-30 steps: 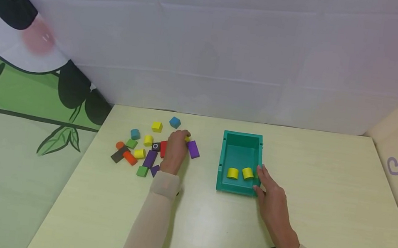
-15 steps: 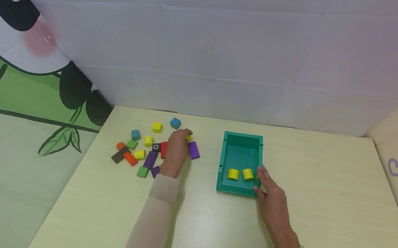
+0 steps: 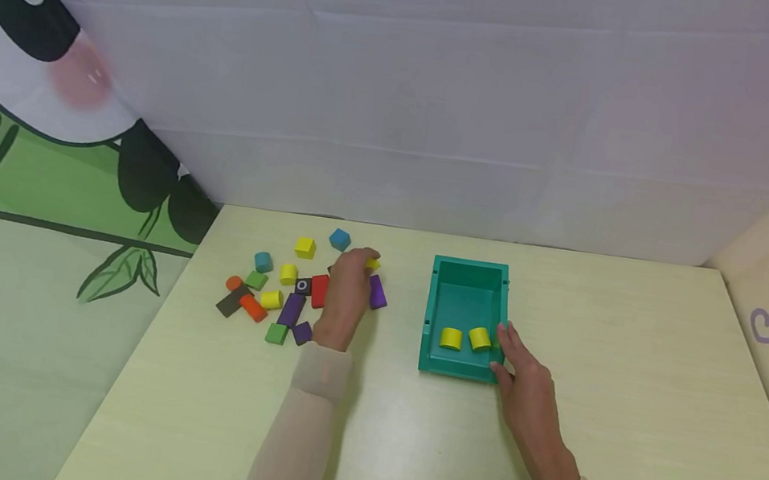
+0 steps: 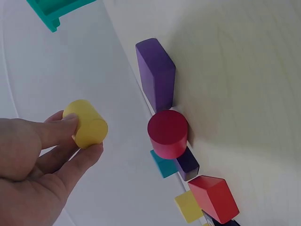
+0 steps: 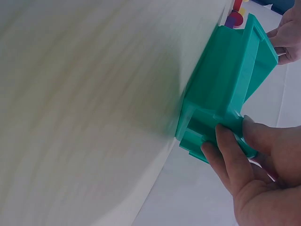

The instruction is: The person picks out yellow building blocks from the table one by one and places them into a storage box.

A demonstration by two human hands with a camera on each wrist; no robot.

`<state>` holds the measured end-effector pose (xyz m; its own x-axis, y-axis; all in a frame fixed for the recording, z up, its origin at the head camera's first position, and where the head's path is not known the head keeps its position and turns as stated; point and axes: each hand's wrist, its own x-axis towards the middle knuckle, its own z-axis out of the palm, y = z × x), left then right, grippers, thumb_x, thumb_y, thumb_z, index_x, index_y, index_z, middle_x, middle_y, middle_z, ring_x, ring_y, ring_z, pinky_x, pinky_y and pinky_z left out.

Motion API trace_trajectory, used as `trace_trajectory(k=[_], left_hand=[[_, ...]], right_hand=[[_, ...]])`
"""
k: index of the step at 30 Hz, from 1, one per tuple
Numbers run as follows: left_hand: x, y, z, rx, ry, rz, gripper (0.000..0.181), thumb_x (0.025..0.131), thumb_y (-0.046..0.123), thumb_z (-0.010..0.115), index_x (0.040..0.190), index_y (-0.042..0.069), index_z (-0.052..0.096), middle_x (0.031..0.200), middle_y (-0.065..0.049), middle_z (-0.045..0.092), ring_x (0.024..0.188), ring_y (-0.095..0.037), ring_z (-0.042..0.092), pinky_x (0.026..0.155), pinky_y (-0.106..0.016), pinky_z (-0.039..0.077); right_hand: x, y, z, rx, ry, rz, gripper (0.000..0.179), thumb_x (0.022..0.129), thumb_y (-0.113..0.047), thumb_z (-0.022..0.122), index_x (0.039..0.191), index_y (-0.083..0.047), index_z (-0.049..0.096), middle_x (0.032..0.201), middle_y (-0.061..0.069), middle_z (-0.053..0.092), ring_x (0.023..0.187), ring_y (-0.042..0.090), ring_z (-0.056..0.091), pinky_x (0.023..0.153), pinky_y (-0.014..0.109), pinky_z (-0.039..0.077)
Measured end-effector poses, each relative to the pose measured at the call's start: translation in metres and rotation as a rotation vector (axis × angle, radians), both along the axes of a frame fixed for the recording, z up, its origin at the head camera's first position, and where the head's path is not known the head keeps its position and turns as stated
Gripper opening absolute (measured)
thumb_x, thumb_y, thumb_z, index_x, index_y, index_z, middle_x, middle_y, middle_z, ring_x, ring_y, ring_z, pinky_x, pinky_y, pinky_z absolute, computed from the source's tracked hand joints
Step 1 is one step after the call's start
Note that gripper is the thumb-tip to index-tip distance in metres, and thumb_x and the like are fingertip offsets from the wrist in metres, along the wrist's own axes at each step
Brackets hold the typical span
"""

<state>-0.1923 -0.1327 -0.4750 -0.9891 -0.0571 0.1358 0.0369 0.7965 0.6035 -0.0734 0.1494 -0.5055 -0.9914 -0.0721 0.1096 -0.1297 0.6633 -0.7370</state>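
Observation:
My left hand (image 3: 348,294) is over the right side of a scatter of coloured blocks. In the left wrist view its thumb and fingers pinch a yellow cylinder block (image 4: 90,126) by its sides. Close by are a purple rectangular block (image 4: 157,73) and a red cylinder block (image 4: 167,134), which the hand hides in the head view. My right hand (image 3: 531,397) holds the right wall of a green plastic bin (image 3: 429,311), thumb and fingers at its rim (image 5: 235,89). Two yellow cylinder blocks (image 3: 451,338) lie in the bin's near half.
Left of my left hand lie several more blocks: a yellow cube (image 3: 306,247), a blue block (image 3: 339,239), a red block (image 3: 318,291), a dark brown block (image 3: 234,301) and green ones (image 3: 276,333). A pale cloth wall (image 3: 401,112) rises behind the table's far edge.
My left hand has shifted slightly right and away from me with the yellow cylinder block, uncovering more of the red block. The right hand and bin have kept their place.

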Motion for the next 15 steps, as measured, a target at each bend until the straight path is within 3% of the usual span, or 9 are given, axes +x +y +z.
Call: trace_trajectory(k=[15], left_hand=[[0.006, 0.012, 0.008, 0.003, 0.037, -0.039, 0.029, 0.102, -0.010, 0.060, 0.127, 0.000, 0.070, 0.130, -0.018, 0.071, 0.129, -0.036, 0.063, 0.116, -0.045, 0.049]], right_hand=[[-0.002, 0.001, -0.004, 0.012, 0.006, 0.005, 0.071, 0.093, 0.005, 0.075, 0.156, 0.002, 0.043, 0.162, 0.021, 0.042, 0.143, 0.045, 0.047, 0.108, 0.055, 0.049]])
